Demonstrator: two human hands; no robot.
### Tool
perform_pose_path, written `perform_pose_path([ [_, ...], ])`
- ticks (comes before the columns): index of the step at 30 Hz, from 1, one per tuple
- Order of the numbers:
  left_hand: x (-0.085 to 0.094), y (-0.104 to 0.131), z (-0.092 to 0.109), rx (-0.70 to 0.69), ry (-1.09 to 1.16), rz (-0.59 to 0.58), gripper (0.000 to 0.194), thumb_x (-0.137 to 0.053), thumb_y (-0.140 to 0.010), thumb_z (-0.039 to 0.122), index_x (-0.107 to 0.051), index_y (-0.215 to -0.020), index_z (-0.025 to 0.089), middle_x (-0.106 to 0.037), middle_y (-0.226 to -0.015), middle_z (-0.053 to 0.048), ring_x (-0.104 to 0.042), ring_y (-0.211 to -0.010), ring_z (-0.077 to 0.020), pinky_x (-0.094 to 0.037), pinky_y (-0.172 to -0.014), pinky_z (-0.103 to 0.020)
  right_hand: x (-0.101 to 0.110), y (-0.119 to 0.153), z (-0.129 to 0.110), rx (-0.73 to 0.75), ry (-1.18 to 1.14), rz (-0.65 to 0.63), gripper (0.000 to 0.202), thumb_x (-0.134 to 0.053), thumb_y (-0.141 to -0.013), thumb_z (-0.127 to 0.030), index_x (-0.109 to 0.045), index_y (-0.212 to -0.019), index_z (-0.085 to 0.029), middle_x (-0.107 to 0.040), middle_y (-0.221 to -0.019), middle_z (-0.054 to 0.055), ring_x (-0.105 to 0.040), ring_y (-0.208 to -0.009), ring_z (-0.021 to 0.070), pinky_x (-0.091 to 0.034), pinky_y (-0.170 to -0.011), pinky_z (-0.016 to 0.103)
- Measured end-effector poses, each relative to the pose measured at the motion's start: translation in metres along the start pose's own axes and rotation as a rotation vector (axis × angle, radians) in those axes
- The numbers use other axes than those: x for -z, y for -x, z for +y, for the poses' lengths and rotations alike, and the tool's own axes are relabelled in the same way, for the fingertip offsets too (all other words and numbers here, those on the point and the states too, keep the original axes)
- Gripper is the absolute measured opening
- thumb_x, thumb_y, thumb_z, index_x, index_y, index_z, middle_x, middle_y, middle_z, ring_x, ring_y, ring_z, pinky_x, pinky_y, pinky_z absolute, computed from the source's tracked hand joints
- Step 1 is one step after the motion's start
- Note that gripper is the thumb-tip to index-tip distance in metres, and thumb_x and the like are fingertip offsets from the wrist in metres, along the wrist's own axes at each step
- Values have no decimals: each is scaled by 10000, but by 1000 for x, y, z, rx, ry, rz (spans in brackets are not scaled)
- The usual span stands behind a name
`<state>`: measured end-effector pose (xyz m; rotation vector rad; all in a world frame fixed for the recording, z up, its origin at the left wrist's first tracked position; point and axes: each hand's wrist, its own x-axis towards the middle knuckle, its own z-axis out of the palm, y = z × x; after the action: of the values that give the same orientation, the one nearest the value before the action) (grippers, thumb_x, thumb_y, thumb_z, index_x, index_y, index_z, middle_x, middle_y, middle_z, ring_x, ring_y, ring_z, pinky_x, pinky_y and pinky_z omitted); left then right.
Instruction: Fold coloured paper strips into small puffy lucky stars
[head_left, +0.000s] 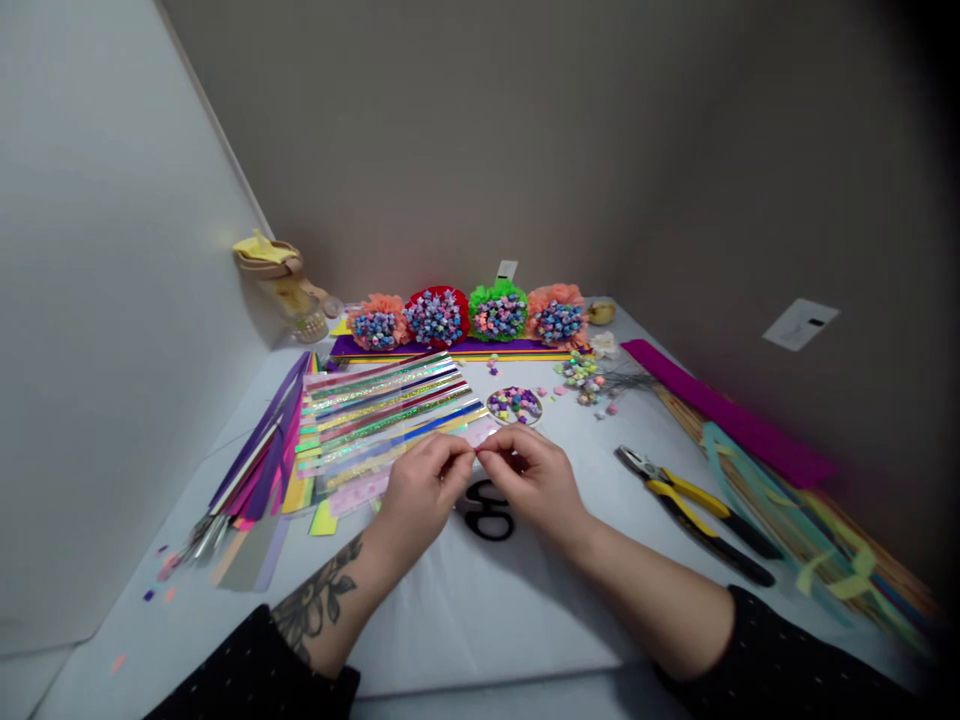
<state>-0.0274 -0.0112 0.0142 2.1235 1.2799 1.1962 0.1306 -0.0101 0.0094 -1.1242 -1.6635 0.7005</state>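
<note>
My left hand and my right hand meet above the middle of the table, fingertips nearly touching. Both are closed in a pinch on a tiny red piece, perhaps folded paper, mostly covered by the fingers. Beneath them lie scissors with black handles; their blades are hidden. Just beyond the hands sits a round dish of small coloured paper stars. Shiny striped paper strips are spread flat to the left of it.
Yellow-black pliers lie at the right, beside a magenta paper roll and ribbons. Along the back stand several star bouquets in ruffled paper. Loose stars lie back right, and a bundle of paper strips at left.
</note>
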Motion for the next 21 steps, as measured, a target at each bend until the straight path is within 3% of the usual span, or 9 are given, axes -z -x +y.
perform_pose_path([
  [7, 1, 0, 2, 29, -26, 12, 82, -545, -848, 192, -604, -791, 184, -634, -730, -1, -566, -647, -123, -461, -628, -245, -1, -2, 0, -98, -97, -64, 90, -532, -795, -199, -548, -707, -188, -553, -689, -2, -507, -615, 117, -412, -546, 224],
  [11, 6, -2, 2, -9, -125, 105, 128, -614, -810, 216, -635, -933, 189, -608, -961, -65, -566, -912, -193, -463, -808, -336, -1, -4, -1, -149, -157, -83, 101, -517, -791, -223, -521, -697, -188, -528, -667, -10, -488, -610, 115, -400, -544, 222],
  [13, 7, -4, 1, -41, -114, 85, 96, -608, -817, 210, -653, -901, 198, -592, -1013, -73, -538, -1001, -214, -434, -878, -372, 0, -4, -2, -155, -161, -89, 105, -517, -788, -230, -518, -691, -189, -524, -661, -11, -488, -612, 116, -399, -549, 222],
  [17, 6, -6, 0, -60, 8, 9, 89, -560, -854, 181, -610, -782, 192, -616, -839, -35, -553, -889, -183, -441, -819, -338, 0, -4, -1, -173, -164, -85, 101, -538, -777, -249, -542, -698, -187, -548, -676, -6, -504, -622, 119, -407, -563, 226],
  [21, 5, -5, -1, -19, 39, 21, 92, -546, -868, 194, -590, -787, 192, -611, -835, -34, -553, -861, -175, -447, -780, -322, -2, -5, 0, -222, -193, -94, 112, -553, -763, -270, -545, -693, -183, -555, -660, -7, -500, -606, 118, -410, -561, 229],
])
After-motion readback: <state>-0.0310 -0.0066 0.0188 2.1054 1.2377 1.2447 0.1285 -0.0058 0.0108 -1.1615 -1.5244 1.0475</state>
